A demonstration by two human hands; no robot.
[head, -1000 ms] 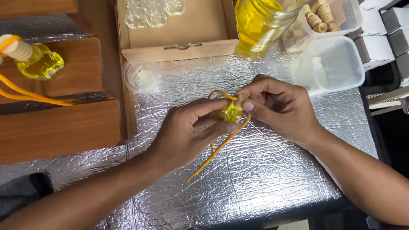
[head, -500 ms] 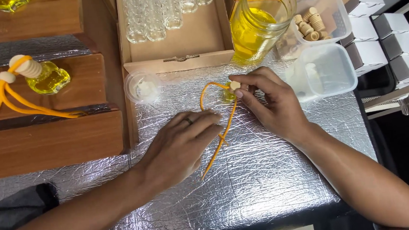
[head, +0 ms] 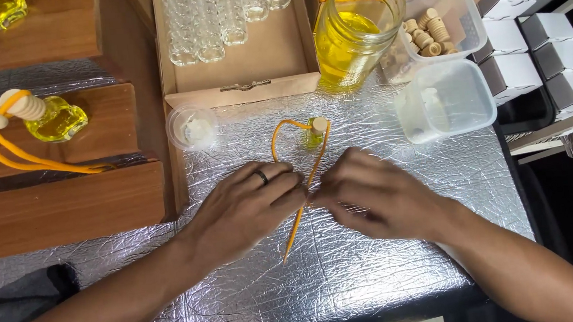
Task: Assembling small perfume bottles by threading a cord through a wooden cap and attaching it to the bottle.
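Left hand (head: 249,200) and right hand (head: 369,195) lie knuckles-up on the foil-covered table (head: 375,276), fingertips meeting mid-table and pinching the orange cord (head: 301,210), one on each side. Cord loops up to the small bottle (head: 314,133) of yellow liquid with a wooden cap, standing just beyond the hands; its free end trails toward the near edge. Around: small clear cup (head: 192,128) left, glass jar (head: 357,31) of yellow liquid and plastic tub (head: 447,99) right, cardboard box (head: 252,56) of empty vials behind.
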